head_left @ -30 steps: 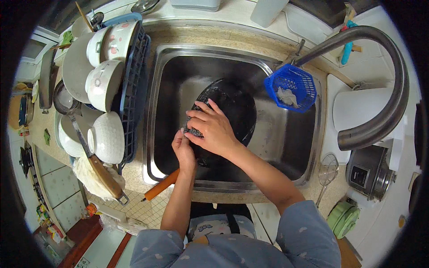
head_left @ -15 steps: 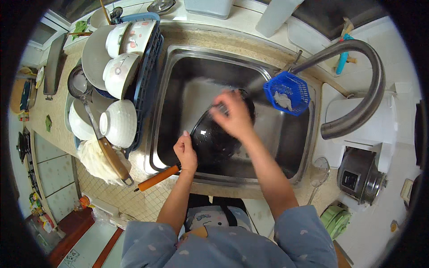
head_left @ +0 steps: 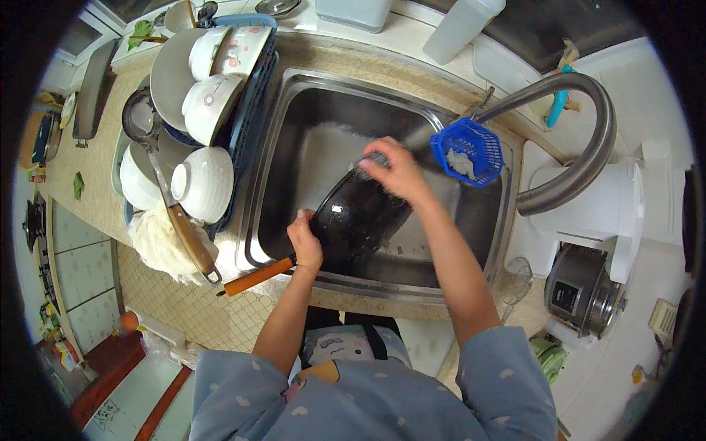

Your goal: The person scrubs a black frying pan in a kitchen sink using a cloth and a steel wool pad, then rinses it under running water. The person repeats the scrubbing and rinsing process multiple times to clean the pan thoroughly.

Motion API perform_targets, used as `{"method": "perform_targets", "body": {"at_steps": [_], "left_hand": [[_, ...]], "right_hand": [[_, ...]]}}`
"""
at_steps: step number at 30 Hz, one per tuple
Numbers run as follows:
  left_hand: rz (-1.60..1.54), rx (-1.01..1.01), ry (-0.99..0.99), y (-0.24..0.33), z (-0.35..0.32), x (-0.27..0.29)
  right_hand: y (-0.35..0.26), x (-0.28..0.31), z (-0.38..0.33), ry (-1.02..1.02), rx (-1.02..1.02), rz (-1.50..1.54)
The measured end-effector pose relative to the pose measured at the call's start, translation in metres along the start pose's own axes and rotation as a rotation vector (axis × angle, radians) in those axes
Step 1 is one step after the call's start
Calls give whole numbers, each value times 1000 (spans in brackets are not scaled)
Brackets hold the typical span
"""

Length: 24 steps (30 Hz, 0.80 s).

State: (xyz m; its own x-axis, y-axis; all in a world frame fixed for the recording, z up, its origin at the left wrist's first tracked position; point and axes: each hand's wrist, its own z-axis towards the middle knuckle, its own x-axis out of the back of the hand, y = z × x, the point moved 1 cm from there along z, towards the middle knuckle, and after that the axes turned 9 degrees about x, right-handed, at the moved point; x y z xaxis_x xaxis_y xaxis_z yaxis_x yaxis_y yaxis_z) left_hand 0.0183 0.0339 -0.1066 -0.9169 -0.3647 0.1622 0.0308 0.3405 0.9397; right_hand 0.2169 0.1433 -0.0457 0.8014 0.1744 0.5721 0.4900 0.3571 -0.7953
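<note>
So the black wok sits tilted inside the steel sink, its orange handle poking out over the front rim. The left hand is closed around the handle right where it meets the pan. The right hand is up at the wok's far rim, fingers curled down on what looks like a scrubber, though it's too blurred to be sure. Judging by that, the scrubbing is mid-way: the wok looks wet and shiny, with rinsing and racking still to go. Room is tight. Just right of the right hand hangs a blue strainer basket under the curved tap. Left of the left hand, the drying rack is packed with bowls.
</note>
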Motion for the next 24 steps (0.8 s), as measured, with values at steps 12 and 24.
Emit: {"method": "perform_targets", "body": {"at_steps": [12, 24], "left_hand": [[-94, 57, -143, 0, 3, -8], [41, 35, -177, 2, 4, -4]], "right_hand": [[-82, -55, -14, -421, 263, -436], [-6, 14, -7, -95, -106, -159]]}}
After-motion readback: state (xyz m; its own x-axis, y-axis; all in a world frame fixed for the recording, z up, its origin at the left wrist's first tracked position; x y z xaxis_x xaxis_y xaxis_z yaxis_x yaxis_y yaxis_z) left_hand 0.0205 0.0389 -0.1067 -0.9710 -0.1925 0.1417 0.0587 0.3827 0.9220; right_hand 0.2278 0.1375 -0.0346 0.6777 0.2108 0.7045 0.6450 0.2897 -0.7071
